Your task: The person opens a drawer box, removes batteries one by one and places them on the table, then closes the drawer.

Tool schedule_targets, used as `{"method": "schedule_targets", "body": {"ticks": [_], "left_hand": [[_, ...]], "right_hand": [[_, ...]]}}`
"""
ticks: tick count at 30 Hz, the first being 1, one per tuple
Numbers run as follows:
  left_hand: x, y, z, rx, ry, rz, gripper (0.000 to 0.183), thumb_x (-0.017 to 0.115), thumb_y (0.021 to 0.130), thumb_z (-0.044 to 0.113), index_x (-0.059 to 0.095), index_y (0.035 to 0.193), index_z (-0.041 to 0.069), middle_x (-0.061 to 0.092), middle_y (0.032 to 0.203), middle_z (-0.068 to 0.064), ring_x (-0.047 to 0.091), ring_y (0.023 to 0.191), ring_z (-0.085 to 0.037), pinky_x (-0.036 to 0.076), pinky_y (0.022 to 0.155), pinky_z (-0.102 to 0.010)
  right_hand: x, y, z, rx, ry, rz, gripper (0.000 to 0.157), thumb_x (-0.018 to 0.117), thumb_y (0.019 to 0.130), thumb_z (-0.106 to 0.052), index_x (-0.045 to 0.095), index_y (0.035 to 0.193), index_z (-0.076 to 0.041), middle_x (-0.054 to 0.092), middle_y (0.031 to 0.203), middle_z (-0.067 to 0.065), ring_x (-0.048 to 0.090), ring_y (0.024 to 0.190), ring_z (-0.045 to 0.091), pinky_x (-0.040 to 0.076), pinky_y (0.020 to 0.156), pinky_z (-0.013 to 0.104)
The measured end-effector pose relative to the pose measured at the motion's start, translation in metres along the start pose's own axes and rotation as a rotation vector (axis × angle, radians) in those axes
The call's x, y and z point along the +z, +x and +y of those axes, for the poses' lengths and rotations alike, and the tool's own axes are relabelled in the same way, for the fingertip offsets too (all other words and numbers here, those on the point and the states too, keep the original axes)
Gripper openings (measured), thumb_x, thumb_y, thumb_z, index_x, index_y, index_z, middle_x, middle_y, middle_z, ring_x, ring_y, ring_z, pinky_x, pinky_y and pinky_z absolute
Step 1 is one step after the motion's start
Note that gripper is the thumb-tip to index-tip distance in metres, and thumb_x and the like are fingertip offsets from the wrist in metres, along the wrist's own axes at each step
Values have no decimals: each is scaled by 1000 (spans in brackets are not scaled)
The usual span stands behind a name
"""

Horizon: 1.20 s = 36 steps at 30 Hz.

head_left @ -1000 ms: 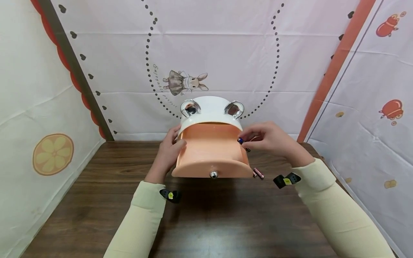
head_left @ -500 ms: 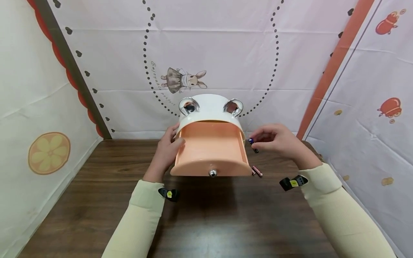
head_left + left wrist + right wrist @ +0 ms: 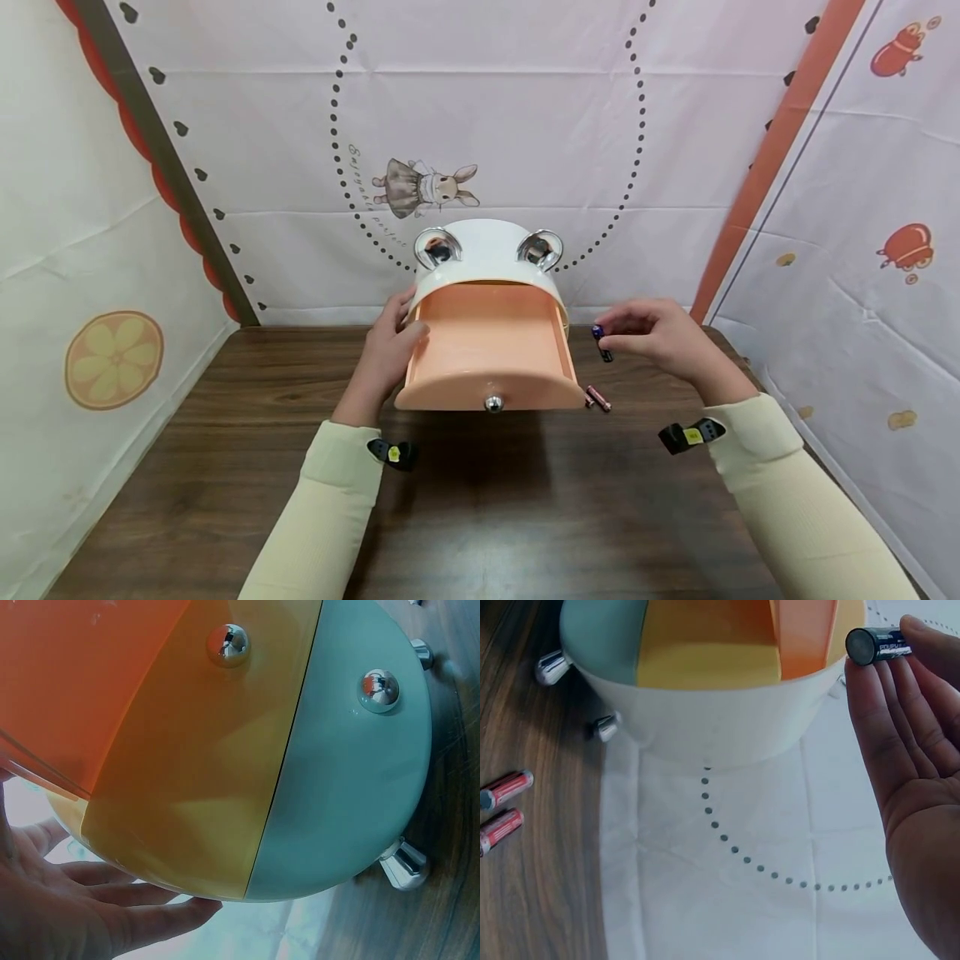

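A rounded white cabinet (image 3: 489,250) with shiny chrome rings on top stands at the back of the table, its orange drawer (image 3: 450,392) pulled out. My left hand (image 3: 386,354) rests against the cabinet's left side, thumb at the drawer's side edge; in the left wrist view its fingers lie fairly straight along the curved body. Right of the cabinet, above the table, my right hand (image 3: 660,337) pinches a blue-and-black battery (image 3: 597,332) between thumb and fingers. The right wrist view shows the flat end of this battery (image 3: 862,646), the other end hidden by the thumb.
Two red batteries (image 3: 598,398) lie on the wooden table (image 3: 480,500) near the drawer's right front corner. Below the open drawer are a yellow drawer (image 3: 202,787) and a teal drawer (image 3: 337,787). Chrome feet (image 3: 405,864) carry the cabinet. Printed cloth walls enclose the table.
My right hand has moved right, away from the drawer's right side, and slightly nearer to me, with the battery still pinched. My left hand stays on the cabinet.
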<state>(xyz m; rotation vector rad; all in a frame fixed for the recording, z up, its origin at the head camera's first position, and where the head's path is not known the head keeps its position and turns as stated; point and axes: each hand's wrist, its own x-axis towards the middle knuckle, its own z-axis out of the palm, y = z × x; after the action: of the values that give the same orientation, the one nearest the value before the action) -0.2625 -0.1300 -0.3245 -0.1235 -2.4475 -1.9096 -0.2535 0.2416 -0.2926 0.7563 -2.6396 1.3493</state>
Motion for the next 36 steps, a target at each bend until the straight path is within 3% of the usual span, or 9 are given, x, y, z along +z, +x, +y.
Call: {"method": "schedule_targets", "body": {"ticks": [6, 13, 25, 36], "left_hand": [[1, 8, -16, 52, 23, 20, 65, 52, 88, 24, 33, 150, 33, 40, 153, 3, 46, 133, -24, 41, 105, -48], [1, 8, -14, 53, 27, 25, 66, 52, 88, 24, 32, 150, 33, 40, 153, 3, 46, 133, -23, 41, 105, -47], [3, 8, -15, 32, 31, 12, 66, 51, 89, 25, 31, 151, 33, 40, 153, 1, 44, 135, -24, 40, 106, -48], [3, 7, -16, 34, 31, 16, 66, 50, 90, 24, 29, 152, 33, 40, 152, 0, 46, 133, -26, 40, 105, -49]], "right_hand": [[0, -4, 10, 49, -49, 16, 27, 75, 84, -19, 72, 107, -8, 72, 94, 5, 67, 81, 6, 55, 70, 25], [1, -10, 21, 131, -66, 29, 30, 74, 85, -27, 70, 109, -10, 72, 96, 6, 68, 82, 8, 56, 72, 29], [6, -22, 47, 187, -85, 33, 30, 73, 85, -30, 69, 110, -12, 71, 98, 7, 68, 82, 10, 55, 72, 31], [8, -27, 65, 243, -105, 54, 32, 72, 86, -33, 69, 110, -13, 71, 96, 7, 67, 84, 24, 54, 70, 31]]}}
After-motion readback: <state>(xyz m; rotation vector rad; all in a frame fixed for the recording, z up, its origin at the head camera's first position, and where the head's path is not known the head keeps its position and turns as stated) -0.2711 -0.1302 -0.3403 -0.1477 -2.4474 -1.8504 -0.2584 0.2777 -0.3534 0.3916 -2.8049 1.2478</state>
